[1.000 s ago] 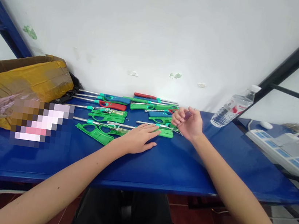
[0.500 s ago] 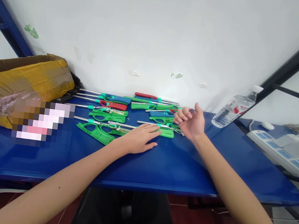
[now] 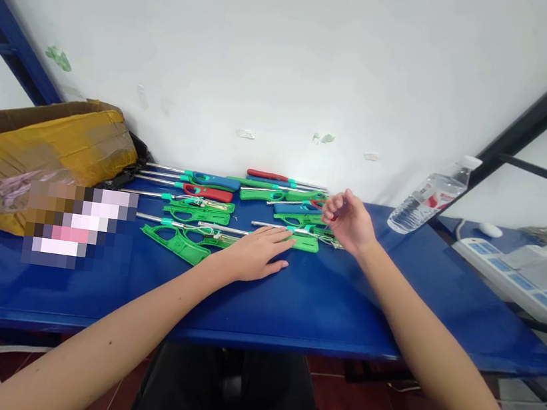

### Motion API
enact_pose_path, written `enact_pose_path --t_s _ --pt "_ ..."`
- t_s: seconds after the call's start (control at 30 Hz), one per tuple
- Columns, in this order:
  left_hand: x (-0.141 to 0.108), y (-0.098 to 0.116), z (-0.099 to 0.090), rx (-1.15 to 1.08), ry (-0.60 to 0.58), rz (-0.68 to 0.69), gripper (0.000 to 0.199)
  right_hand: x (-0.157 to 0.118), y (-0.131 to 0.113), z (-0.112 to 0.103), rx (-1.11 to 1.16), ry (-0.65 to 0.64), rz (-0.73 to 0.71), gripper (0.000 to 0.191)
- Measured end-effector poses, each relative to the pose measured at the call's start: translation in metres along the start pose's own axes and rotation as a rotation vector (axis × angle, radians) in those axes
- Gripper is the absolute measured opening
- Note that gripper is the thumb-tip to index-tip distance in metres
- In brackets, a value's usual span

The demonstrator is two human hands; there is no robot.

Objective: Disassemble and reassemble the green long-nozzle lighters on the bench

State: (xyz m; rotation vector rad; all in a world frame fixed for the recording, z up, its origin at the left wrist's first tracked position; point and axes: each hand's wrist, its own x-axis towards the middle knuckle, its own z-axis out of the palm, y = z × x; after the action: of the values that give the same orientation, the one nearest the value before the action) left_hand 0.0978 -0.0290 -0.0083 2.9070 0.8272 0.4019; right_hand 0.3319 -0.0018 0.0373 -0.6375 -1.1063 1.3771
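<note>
Several long-necked gas lighters with metal tubes lie across the blue table. Some are whole, like the blue lighter (image 3: 216, 181) and the red lighter (image 3: 209, 193); others are opened green casings (image 3: 177, 244) with inner parts and thin wires showing. My left hand (image 3: 259, 253) rests flat with fingers stretched out, its fingertips over the tube and turquoise collar of an opened green lighter (image 3: 305, 243). Just above that lighter's right end, my right hand (image 3: 352, 223) is raised with fingers curled towards the thumb. Whatever its fingertips pinch is too small to name.
A taped cardboard box (image 3: 47, 162) stands at the left beside a blurred patch. At the right are a tilted-looking water bottle (image 3: 428, 197), a white power strip (image 3: 521, 274) and a small white object (image 3: 490, 230). A white wall (image 3: 292, 66) closes off the back.
My right hand has turned a little, its fingers curling closer together beside the green lighters. My left hand and the lighters have stayed in place.
</note>
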Motion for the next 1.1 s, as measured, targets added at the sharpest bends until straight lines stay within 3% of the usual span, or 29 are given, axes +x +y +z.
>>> enact_pose_path --t_s 0.3,0.6,1.1 --pt "0.0004 0.0013 -0.0019 0.018 -0.020 -0.006 0.049 -0.0009 -0.0006 -0.0019 0.101 -0.065 0.024 0.059" --pt "0.0004 0.0034 -0.0037 0.019 -0.030 -0.015 0.050 -0.0027 -0.0006 0.0029 0.043 0.008 0.021 0.029" --pt "0.0007 0.0026 -0.0025 0.030 -0.036 -0.010 0.050 -0.0007 -0.0021 -0.0002 0.035 -0.079 0.021 0.055"
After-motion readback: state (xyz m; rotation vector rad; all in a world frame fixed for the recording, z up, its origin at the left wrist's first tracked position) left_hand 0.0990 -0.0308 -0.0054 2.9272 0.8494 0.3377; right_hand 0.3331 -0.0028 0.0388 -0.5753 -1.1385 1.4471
